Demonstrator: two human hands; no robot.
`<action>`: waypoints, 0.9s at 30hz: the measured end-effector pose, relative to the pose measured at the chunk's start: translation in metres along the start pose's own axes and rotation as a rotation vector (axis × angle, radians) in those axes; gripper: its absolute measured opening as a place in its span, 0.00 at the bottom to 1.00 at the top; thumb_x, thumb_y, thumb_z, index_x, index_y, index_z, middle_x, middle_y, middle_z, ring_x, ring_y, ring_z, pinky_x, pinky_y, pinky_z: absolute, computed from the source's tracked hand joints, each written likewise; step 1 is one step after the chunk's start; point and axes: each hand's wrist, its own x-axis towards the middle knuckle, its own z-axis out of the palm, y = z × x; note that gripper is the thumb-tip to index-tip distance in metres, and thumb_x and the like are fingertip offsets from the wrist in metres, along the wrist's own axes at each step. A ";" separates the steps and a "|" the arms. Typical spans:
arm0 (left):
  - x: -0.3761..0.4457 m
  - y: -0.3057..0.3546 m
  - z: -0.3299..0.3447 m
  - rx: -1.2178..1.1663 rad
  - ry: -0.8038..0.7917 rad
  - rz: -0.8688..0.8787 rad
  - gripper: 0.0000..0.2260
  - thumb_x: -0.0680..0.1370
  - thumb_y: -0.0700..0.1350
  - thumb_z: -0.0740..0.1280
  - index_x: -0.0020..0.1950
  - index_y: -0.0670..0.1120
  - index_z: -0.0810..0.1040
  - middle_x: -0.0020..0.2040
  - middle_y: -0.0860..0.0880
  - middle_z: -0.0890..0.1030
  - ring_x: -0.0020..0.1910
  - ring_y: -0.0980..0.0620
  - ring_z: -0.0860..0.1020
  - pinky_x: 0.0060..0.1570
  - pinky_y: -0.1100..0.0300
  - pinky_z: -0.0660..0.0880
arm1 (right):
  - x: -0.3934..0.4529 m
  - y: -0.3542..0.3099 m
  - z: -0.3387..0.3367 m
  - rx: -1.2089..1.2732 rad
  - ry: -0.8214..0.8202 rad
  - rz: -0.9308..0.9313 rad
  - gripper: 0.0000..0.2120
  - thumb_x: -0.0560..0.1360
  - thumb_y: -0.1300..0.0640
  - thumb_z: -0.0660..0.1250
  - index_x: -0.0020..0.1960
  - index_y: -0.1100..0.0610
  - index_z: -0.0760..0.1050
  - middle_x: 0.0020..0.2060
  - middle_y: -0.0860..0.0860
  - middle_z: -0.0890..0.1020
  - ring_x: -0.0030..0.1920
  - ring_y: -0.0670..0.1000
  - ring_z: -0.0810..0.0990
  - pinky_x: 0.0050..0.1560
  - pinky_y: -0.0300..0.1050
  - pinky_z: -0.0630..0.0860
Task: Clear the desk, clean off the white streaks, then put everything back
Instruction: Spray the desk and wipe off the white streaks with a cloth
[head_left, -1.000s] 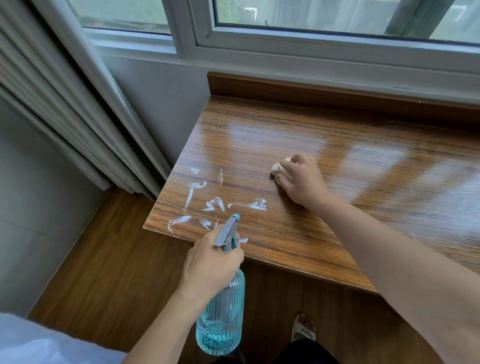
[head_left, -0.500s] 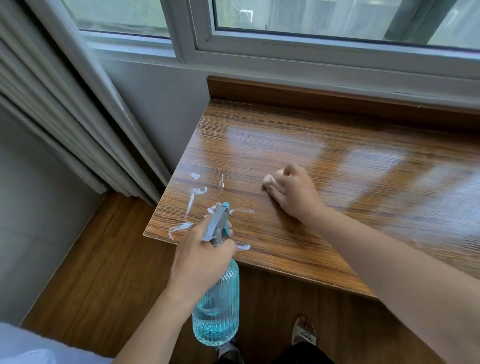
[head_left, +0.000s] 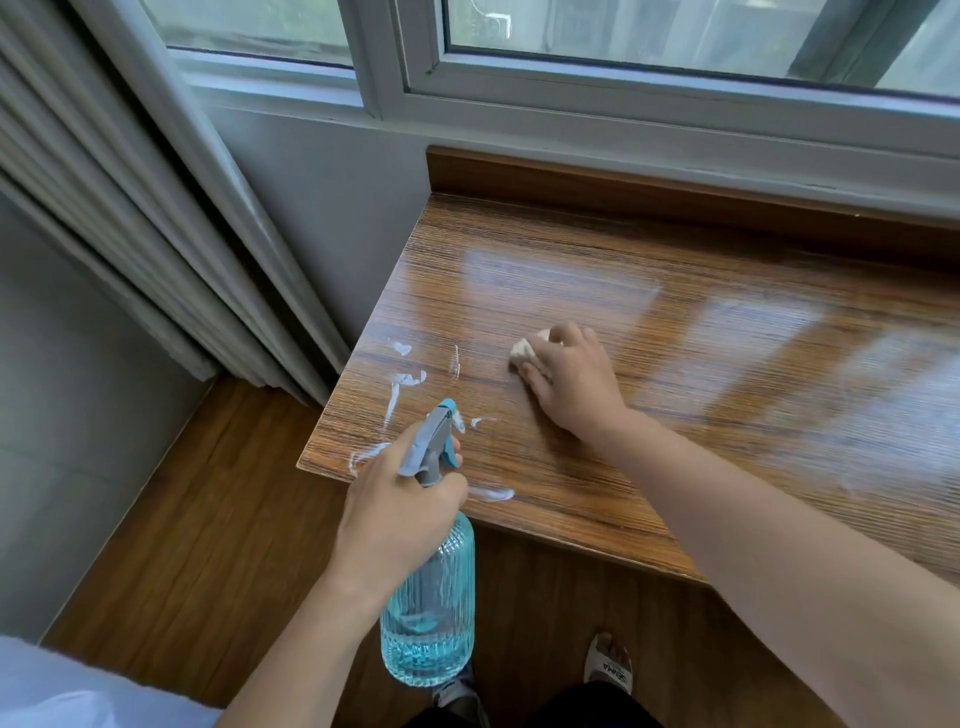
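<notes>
We see the counter (head_left: 675, 322) cleared. Our left hand (head_left: 400, 514) grips a spray bottle (head_left: 428, 613); our right hand (head_left: 574, 384) presses what looks like a cloth (head_left: 524, 352) beside white streaks (head_left: 402, 379) still uncleaned near the corner.

— How did the left hand (head_left: 400, 512) sit?
— Its fingers were curled round the neck of the spray bottle (head_left: 428, 597), the forearm rising from the lower edge of view.
— And the right hand (head_left: 574, 384)?
— Knuckles up, palm down, fingers bent over a pale cloth (head_left: 524, 352) and pressing it flat, with the bare forearm stretched out from the lower right.
</notes>
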 end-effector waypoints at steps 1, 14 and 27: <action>0.000 -0.001 -0.001 -0.005 0.003 -0.011 0.09 0.74 0.40 0.68 0.49 0.53 0.77 0.29 0.55 0.69 0.26 0.55 0.66 0.32 0.55 0.67 | 0.004 -0.009 0.003 -0.012 0.010 0.067 0.10 0.80 0.49 0.65 0.55 0.54 0.79 0.53 0.55 0.75 0.53 0.60 0.73 0.51 0.52 0.72; -0.007 -0.014 -0.011 -0.037 0.039 -0.071 0.09 0.74 0.40 0.69 0.43 0.54 0.74 0.27 0.57 0.66 0.27 0.54 0.64 0.31 0.57 0.65 | 0.012 -0.016 0.001 0.010 -0.048 -0.028 0.14 0.79 0.46 0.67 0.48 0.57 0.82 0.48 0.54 0.75 0.51 0.59 0.74 0.50 0.51 0.72; -0.010 -0.017 -0.019 -0.024 0.028 -0.058 0.11 0.76 0.40 0.68 0.46 0.58 0.74 0.29 0.56 0.68 0.27 0.54 0.66 0.31 0.58 0.65 | -0.028 -0.017 -0.010 0.052 -0.151 -0.262 0.14 0.79 0.44 0.66 0.57 0.52 0.83 0.52 0.50 0.75 0.52 0.52 0.74 0.54 0.50 0.74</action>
